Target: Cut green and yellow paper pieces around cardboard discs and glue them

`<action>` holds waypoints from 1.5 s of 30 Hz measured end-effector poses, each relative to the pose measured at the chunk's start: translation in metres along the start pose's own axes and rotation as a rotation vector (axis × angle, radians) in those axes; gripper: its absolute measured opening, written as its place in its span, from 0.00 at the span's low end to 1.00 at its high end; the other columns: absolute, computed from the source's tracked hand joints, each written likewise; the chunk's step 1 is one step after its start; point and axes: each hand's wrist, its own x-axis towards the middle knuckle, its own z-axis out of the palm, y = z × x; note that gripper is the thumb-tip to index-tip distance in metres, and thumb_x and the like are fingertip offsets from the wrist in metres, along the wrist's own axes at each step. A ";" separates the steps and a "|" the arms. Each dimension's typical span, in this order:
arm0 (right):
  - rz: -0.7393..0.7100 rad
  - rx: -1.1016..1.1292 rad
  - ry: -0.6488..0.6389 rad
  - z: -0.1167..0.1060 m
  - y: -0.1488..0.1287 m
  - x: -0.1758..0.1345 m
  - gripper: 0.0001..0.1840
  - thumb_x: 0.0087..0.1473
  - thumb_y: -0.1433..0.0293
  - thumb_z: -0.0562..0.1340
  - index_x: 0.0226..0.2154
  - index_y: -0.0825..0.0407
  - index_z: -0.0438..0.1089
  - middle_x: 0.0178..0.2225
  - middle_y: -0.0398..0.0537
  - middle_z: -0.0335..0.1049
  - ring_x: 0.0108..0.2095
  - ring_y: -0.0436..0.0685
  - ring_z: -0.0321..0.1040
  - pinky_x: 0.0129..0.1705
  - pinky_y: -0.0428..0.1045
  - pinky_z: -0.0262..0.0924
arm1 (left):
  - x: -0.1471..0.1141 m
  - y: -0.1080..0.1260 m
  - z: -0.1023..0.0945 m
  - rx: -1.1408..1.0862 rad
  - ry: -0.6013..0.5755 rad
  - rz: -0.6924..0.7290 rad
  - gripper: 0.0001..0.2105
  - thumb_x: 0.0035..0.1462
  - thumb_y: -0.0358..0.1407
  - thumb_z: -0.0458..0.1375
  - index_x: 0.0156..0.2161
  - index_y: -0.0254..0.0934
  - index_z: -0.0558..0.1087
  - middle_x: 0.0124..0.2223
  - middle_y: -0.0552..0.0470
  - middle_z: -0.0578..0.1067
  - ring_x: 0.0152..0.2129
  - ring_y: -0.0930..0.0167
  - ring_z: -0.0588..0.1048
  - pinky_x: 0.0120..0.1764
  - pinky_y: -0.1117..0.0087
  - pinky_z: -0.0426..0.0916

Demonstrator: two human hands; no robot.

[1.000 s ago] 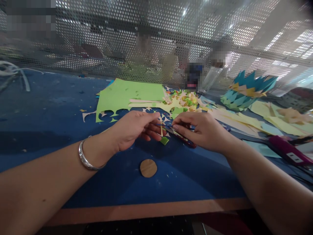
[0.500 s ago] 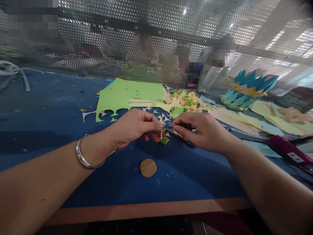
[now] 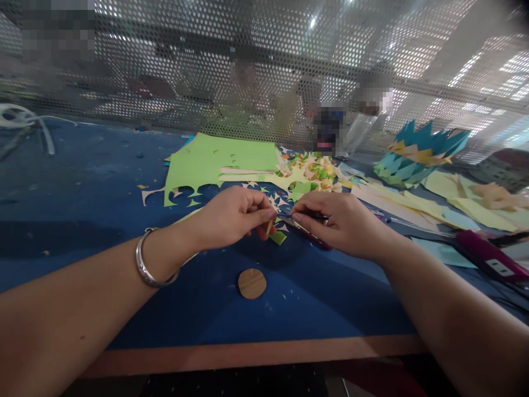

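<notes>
Blue tabletop (image 3: 185, 317), perforated screen (image 3: 173, 82) behind; hands (image 3: 235, 218) (image 3: 341, 223) near paper scraps (image 3: 281, 201).

Bench (image 3: 198, 314): blue top, smooth, low sheen, scuffed and flecked; front edging (image 3: 264, 355) wood-like, matt. Round disc (image 3: 252, 284): brown, matt, cardboard- or wood-like, faintly grained. Bangle (image 3: 141, 262): polished silvery metal, patterned. Green sheet (image 3: 231, 153): smooth matt paper. Yellow strip (image 3: 269, 226): matt, looks like paper. Thin blue rod (image 3: 284, 215): material too small to tell. Spiky teal crown (image 3: 430, 135): folded paper. Power strip (image 3: 475, 248): purple, smooth plastic. Screen (image 3: 165, 60): perforated metal, dull grey.
</notes>
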 end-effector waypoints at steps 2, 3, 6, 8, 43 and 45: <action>0.003 0.006 -0.007 -0.001 -0.001 0.000 0.09 0.62 0.68 0.58 0.34 0.52 0.73 0.28 0.45 0.69 0.29 0.52 0.65 0.32 0.47 0.54 | 0.001 0.000 -0.001 -0.074 -0.026 -0.048 0.14 0.61 0.45 0.59 0.35 0.36 0.77 0.33 0.47 0.81 0.29 0.69 0.79 0.29 0.72 0.67; 0.005 0.010 -0.009 -0.001 -0.001 -0.001 0.09 0.62 0.69 0.58 0.34 0.52 0.73 0.28 0.45 0.69 0.29 0.52 0.64 0.32 0.47 0.54 | 0.001 -0.001 -0.001 -0.099 -0.032 -0.067 0.14 0.60 0.45 0.60 0.34 0.35 0.77 0.33 0.47 0.82 0.29 0.70 0.79 0.29 0.73 0.67; 0.006 0.032 -0.011 -0.001 0.000 -0.002 0.07 0.61 0.70 0.59 0.34 0.52 0.72 0.29 0.45 0.69 0.28 0.51 0.64 0.31 0.47 0.55 | 0.002 -0.001 -0.002 -0.159 -0.025 -0.113 0.13 0.58 0.44 0.62 0.33 0.35 0.78 0.33 0.47 0.82 0.29 0.70 0.79 0.30 0.73 0.67; 0.004 0.052 -0.003 -0.001 0.001 -0.003 0.05 0.60 0.71 0.60 0.34 0.52 0.72 0.30 0.44 0.70 0.28 0.51 0.64 0.31 0.47 0.55 | 0.002 -0.001 -0.001 -0.192 -0.007 -0.130 0.11 0.56 0.43 0.64 0.32 0.35 0.78 0.33 0.47 0.82 0.29 0.71 0.79 0.30 0.73 0.66; -0.025 0.032 0.084 0.002 -0.001 -0.001 0.04 0.59 0.71 0.61 0.33 0.53 0.72 0.28 0.42 0.68 0.27 0.49 0.63 0.31 0.45 0.54 | 0.004 -0.005 -0.003 -0.450 0.011 -0.207 0.10 0.55 0.37 0.65 0.30 0.31 0.75 0.35 0.47 0.81 0.22 0.78 0.73 0.23 0.76 0.54; -0.024 0.031 0.086 0.003 0.000 -0.001 0.04 0.59 0.71 0.62 0.33 0.53 0.72 0.28 0.42 0.69 0.28 0.49 0.63 0.31 0.45 0.55 | 0.005 -0.007 -0.003 -0.451 -0.002 -0.197 0.09 0.55 0.37 0.66 0.30 0.31 0.74 0.35 0.48 0.81 0.23 0.78 0.73 0.24 0.76 0.55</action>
